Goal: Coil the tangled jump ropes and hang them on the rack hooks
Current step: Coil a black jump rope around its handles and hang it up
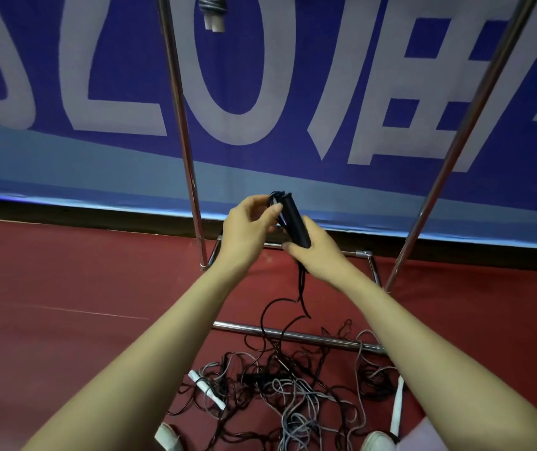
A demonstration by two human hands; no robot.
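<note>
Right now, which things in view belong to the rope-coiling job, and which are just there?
Job:
- black rope handle, gripped by the right hand
- left hand, at its cord
- tangled ropes on the floor
- rack
- hung coil

Just there:
- blue banner
- red floor
- shoes

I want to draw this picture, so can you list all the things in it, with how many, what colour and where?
black jump rope: one, black, handles held up in both hands, cord trailing down to the floor
rope pile: several tangled, black and grey, on the floor, count unclear
white handles: at least two, white, in the pile
hung rope: one, grey with white handles, top edge
rack: one, silver metal poles and base bars
banner: one, blue with pale letters, behind the rack
floor: red
shoes: two, white, bottom edge
left hand: one, at the handle tops
right hand: one, gripping the handles
</note>
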